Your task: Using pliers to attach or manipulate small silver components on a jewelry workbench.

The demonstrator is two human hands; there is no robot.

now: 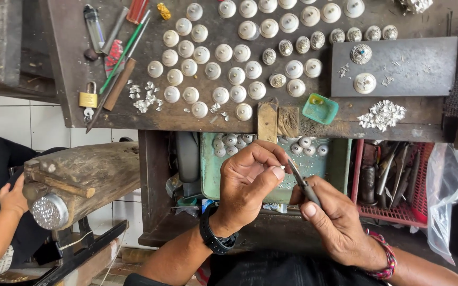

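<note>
Head view: nearest the camera, the right hand (335, 220) is gripping thin metal tweezers (304, 185), fingers closed around them, tips pointing to 11 o'clock. The left hand (247, 182) is pinching something too small to make out, fingertips together. At 12 o'clock, white domed buttons (221, 69) are covering the wooden bench (70, 69)

A worn dark wooden workbench (186, 119) stands over white-tiled floor (11, 124) in daylight.
</note>
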